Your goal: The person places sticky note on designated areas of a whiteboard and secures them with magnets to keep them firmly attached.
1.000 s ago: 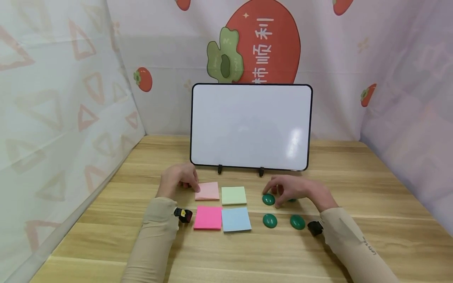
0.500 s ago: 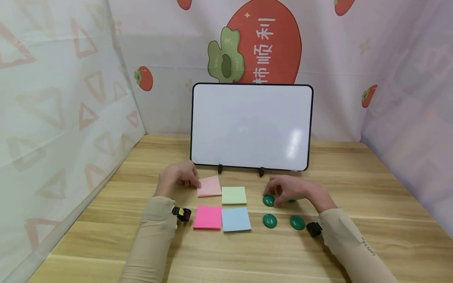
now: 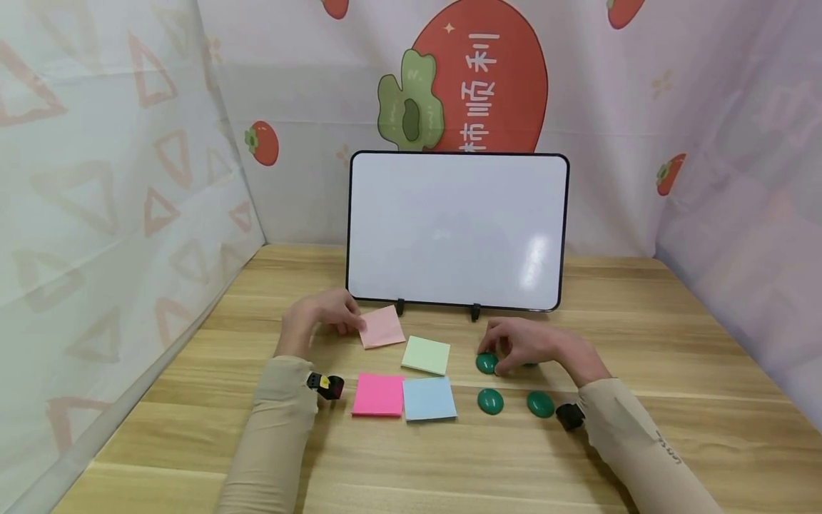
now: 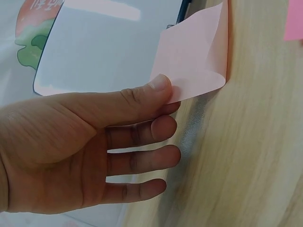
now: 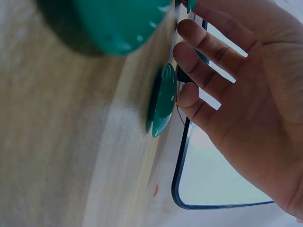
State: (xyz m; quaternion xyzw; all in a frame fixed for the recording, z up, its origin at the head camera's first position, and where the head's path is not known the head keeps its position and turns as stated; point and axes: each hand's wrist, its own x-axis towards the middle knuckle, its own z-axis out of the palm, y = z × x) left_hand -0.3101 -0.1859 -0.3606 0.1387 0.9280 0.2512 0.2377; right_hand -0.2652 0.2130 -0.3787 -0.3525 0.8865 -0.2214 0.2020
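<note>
My left hand (image 3: pixel 324 310) pinches a light pink sticky note (image 3: pixel 383 328) by its left corner between thumb and index finger. In the left wrist view, that note (image 4: pixel 191 59) is lifted and its far side curls; the other fingers stay apart from it. My right hand (image 3: pixel 523 340) has its thumb and a fingertip on opposite sides of a green domed magnet (image 3: pixel 486 363). Only a sliver of this magnet (image 5: pixel 191 5) shows in the right wrist view. Another green magnet (image 3: pixel 529 364) is mostly hidden under the right hand.
A light green sticky note (image 3: pixel 427 355) lies askew, behind a bright pink note (image 3: pixel 377 395) and a blue note (image 3: pixel 429 398). Two more green magnets (image 3: pixel 491 401) sit in front of the right hand. A black-framed whiteboard (image 3: pixel 456 228) stands behind on small black feet (image 3: pixel 475 312).
My left hand has lifted the light pink note and drawn it back toward the whiteboard, tilting it. The light green note has turned askew. My right hand has barely moved.
</note>
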